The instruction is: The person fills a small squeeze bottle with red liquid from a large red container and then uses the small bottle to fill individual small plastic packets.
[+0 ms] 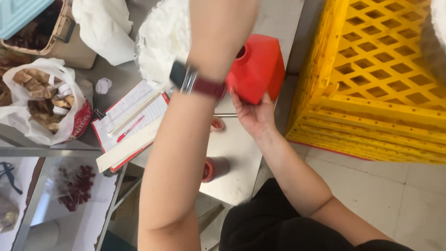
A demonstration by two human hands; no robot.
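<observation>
My right hand (253, 114) grips the lower edge of a red plastic funnel-shaped container (260, 69) that rests on the steel table (237, 148). The container has a round opening near its top. My left arm rises across the middle of the view, with a dark red watch band (204, 86) at the wrist. Only the back of my left hand (223, 32) shows at the top edge, in front of a heap of white fluffy material (160, 42). Its fingers are out of the picture.
A yellow lattice crate (371, 83) stands at the right on the tiled floor. On the table lie a clipboard (130, 121) with papers and a red pen, a white bag of dried pieces (42, 100) and a small red-capped jar (214, 169). A lower shelf holds red dried bits (76, 186).
</observation>
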